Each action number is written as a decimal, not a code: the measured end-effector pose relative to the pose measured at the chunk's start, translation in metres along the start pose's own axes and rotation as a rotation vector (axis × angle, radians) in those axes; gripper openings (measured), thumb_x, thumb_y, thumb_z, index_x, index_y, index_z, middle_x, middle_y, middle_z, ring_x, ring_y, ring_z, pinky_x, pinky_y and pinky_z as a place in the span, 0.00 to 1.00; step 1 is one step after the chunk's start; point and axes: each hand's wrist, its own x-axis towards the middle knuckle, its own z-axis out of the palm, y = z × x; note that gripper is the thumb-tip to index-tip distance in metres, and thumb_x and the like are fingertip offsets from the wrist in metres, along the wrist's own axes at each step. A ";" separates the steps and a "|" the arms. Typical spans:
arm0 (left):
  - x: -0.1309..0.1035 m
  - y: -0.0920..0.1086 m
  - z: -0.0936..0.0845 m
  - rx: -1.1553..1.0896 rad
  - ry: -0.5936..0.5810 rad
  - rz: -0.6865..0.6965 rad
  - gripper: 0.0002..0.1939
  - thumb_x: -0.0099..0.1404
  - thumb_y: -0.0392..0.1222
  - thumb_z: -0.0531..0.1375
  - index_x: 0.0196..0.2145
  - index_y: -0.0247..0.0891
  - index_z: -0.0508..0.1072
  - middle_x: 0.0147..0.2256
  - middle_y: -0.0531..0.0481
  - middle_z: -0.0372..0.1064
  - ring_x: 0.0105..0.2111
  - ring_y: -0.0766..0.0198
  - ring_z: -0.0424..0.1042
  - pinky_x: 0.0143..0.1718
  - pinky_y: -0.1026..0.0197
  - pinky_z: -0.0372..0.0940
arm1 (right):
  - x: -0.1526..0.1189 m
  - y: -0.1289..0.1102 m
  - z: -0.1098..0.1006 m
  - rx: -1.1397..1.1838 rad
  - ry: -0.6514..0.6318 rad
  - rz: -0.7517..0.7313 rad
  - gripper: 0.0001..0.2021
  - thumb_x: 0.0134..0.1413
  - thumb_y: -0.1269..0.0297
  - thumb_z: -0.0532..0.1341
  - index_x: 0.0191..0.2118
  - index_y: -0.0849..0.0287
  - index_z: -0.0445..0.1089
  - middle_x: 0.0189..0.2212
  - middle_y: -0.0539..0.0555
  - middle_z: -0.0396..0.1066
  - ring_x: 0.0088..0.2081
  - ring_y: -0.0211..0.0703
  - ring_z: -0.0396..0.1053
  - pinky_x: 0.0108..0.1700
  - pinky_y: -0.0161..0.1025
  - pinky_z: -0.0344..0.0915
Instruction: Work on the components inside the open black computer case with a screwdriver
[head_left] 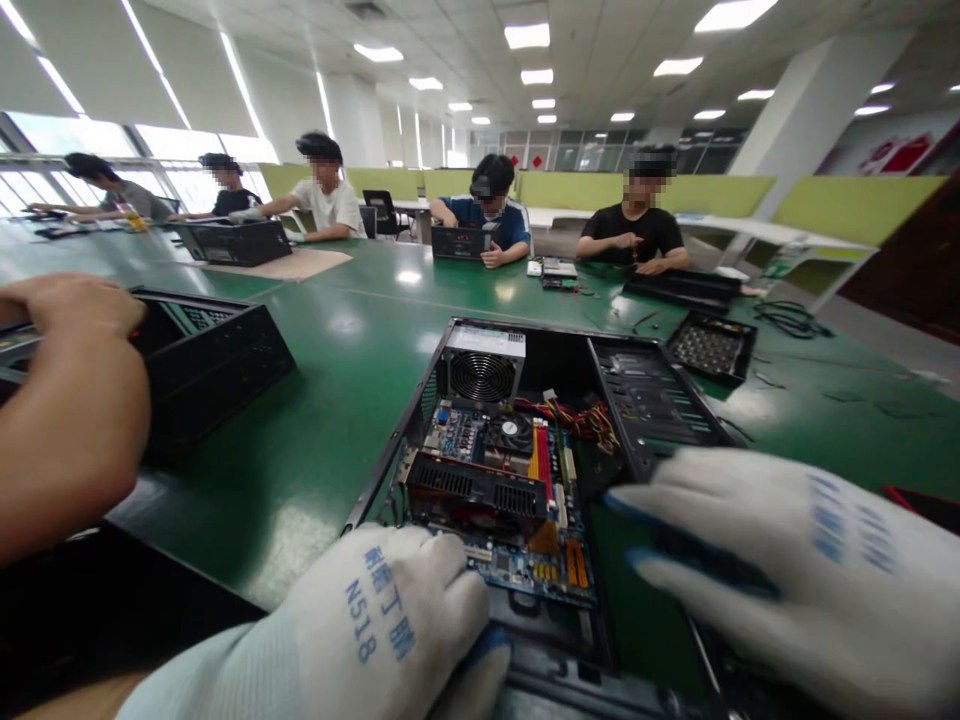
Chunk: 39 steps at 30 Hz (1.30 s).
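An uncovered black computer case (390, 450) lies in front of me. Inside it are a blue motherboard (495, 560), a graphics card (476, 495), a CPU fan (514, 432) and a silver power supply (486, 365) with bundled cables (592, 420). My left hand (405, 610), in a white glove with blue fingertips, is closed at the case's near left side, below the graphics card. Its fingertips are hidden, so what they grip does not show. My gloved right hand (772, 560) hovers over the case's right side, thumb and forefinger apart, with nothing visible between them.
A co-worker's bare arm (82, 390) reaches over another black case (225, 370) on the left. A black tray of small parts (712, 347) and a coiled black cable (791, 318) lie at right on the green table (330, 370). Several people work across it.
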 end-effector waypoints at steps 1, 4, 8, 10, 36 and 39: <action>0.004 0.000 -0.005 -0.029 -0.062 -0.006 0.13 0.73 0.46 0.54 0.29 0.44 0.65 0.27 0.53 0.67 0.22 0.62 0.65 0.22 0.59 0.55 | 0.026 -0.002 -0.004 -0.037 -0.116 -0.043 0.22 0.63 0.41 0.57 0.51 0.46 0.80 0.38 0.58 0.79 0.40 0.54 0.75 0.47 0.52 0.69; 0.014 0.004 -0.020 -0.091 -0.253 -0.068 0.10 0.72 0.44 0.58 0.31 0.44 0.67 0.29 0.54 0.70 0.25 0.64 0.69 0.25 0.61 0.61 | 0.099 -0.007 0.005 -0.199 -0.314 -0.043 0.21 0.59 0.50 0.64 0.51 0.58 0.79 0.43 0.64 0.79 0.46 0.60 0.76 0.50 0.53 0.69; 0.021 0.010 -0.031 -0.112 -0.325 -0.135 0.08 0.72 0.42 0.59 0.33 0.43 0.69 0.33 0.53 0.73 0.29 0.64 0.72 0.29 0.63 0.65 | 0.160 -0.007 0.048 -0.329 -0.575 -0.056 0.27 0.57 0.47 0.66 0.54 0.65 0.77 0.49 0.69 0.78 0.51 0.64 0.77 0.49 0.50 0.71; 0.022 0.010 -0.032 -0.116 -0.377 -0.172 0.07 0.72 0.42 0.59 0.34 0.42 0.69 0.35 0.53 0.73 0.31 0.64 0.72 0.31 0.63 0.65 | 0.174 -0.006 0.066 -0.325 -0.630 -0.062 0.30 0.53 0.46 0.68 0.54 0.66 0.76 0.50 0.68 0.78 0.50 0.63 0.77 0.47 0.49 0.72; 0.175 -0.091 0.106 0.219 -1.021 -0.133 0.21 0.63 0.43 0.64 0.54 0.37 0.75 0.52 0.39 0.78 0.52 0.48 0.78 0.54 0.54 0.71 | 0.151 0.044 0.023 -0.303 0.101 0.256 0.37 0.56 0.32 0.55 0.51 0.66 0.71 0.48 0.70 0.75 0.49 0.64 0.72 0.50 0.52 0.68; 0.172 -0.094 0.127 0.201 -1.025 -0.099 0.23 0.64 0.44 0.63 0.56 0.36 0.74 0.55 0.37 0.76 0.54 0.47 0.76 0.56 0.53 0.70 | 0.151 0.047 0.024 -0.290 0.120 0.265 0.38 0.56 0.31 0.55 0.51 0.66 0.71 0.48 0.70 0.75 0.48 0.64 0.72 0.50 0.52 0.68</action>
